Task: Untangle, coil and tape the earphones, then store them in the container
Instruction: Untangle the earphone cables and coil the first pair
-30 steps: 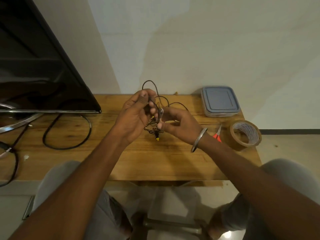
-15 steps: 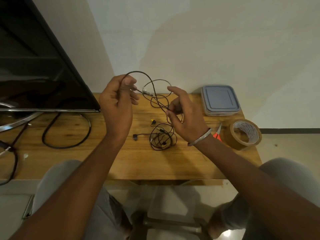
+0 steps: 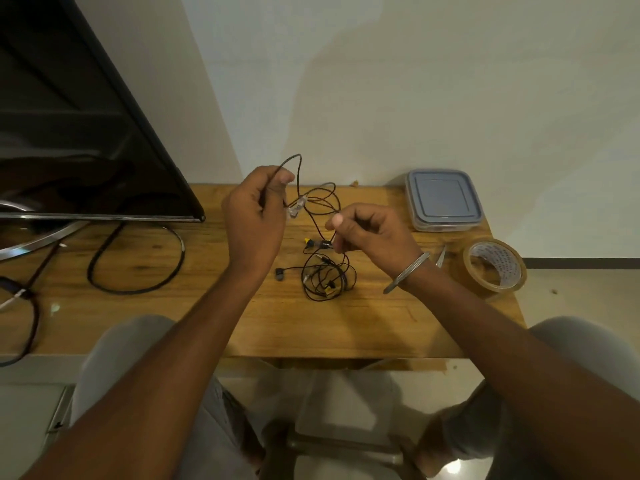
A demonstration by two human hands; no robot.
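1. Head view, left hand (image 3: 254, 216): curling its thumb and fingers around one earphone cord, holding it raised above the far part of the wooden table (image 3: 156, 323).
2. Right hand (image 3: 367, 230): pinching a neighbouring strand between thumb and forefinger, other fingers curling loosely; a metal bangle (image 3: 405, 271) is sitting on the wrist.
3. Earphones (image 3: 325, 275): lying mostly as a loose knot on the table between the wrists, loops rising to both hands.
4. Change: a second ago both hands were bunching the knot together; now they are standing apart, drawing strands out. Judged: untangling is progressing but unfinished.
5. Container (image 3: 443, 199): sitting lidded at the far right, receiving nothing yet.
6. Tape roll (image 3: 495, 266): lying at the right edge, waiting unused.
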